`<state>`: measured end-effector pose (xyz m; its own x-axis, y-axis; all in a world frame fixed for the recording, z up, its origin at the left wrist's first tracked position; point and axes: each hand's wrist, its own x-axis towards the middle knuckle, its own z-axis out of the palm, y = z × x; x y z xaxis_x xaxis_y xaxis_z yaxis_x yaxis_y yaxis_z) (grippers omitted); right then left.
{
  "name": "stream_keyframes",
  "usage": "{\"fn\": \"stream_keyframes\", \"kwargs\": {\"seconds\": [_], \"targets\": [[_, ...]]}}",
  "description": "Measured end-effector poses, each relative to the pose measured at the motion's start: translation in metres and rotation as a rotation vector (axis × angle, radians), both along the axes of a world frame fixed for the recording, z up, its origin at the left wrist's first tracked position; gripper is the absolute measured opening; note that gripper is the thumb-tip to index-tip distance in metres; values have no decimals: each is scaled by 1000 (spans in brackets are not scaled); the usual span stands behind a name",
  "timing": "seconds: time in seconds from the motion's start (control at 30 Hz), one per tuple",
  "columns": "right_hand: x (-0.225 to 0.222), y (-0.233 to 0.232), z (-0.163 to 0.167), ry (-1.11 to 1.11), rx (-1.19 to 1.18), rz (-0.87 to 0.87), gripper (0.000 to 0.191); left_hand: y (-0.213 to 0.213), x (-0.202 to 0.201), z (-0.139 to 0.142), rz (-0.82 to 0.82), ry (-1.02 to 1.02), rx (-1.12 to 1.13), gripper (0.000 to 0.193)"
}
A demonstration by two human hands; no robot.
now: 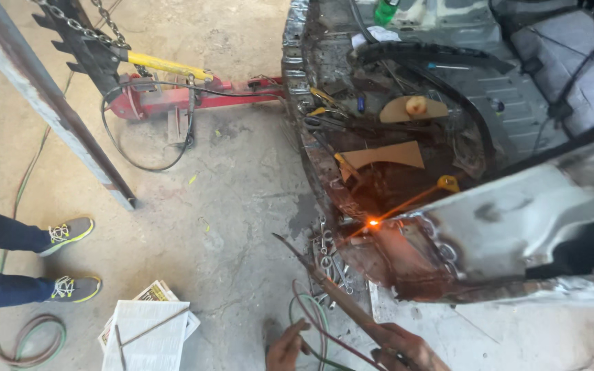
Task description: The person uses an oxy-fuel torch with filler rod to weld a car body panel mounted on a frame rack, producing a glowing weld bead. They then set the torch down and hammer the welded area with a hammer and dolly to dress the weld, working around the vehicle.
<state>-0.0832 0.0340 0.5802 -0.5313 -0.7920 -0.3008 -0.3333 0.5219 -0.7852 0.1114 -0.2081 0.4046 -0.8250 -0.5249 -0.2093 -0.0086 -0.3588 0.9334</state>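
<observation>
Torch [342,295] runs from the right hand [407,347], fingers closed around its handle, up to a glowing spot [374,222] on the rusted car-body panel [407,257]. Left hand [287,347] fingers pinch the hoses [311,323]. Heating appears underway; next, steady tip control.

newspapers [147,331] | floor, lower left | white stack, printed

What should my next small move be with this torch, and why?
Probably keep the torch tip steady on the glowing spot at the rusty car body seam. The right hand grips the torch, the left hand sits by the hoses, and the glow looks small.
</observation>
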Motion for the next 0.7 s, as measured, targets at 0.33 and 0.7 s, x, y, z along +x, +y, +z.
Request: {"fn": "stream_keyframes", "kwargs": {"seconds": [0.33, 0.7], "targets": [[25, 130, 116, -28, 142, -127, 57, 51, 57, 160, 52, -251, 22, 76], [26, 148, 97, 292, 96, -31, 37, 63, 94, 161, 192, -284, 170, 89]]}}
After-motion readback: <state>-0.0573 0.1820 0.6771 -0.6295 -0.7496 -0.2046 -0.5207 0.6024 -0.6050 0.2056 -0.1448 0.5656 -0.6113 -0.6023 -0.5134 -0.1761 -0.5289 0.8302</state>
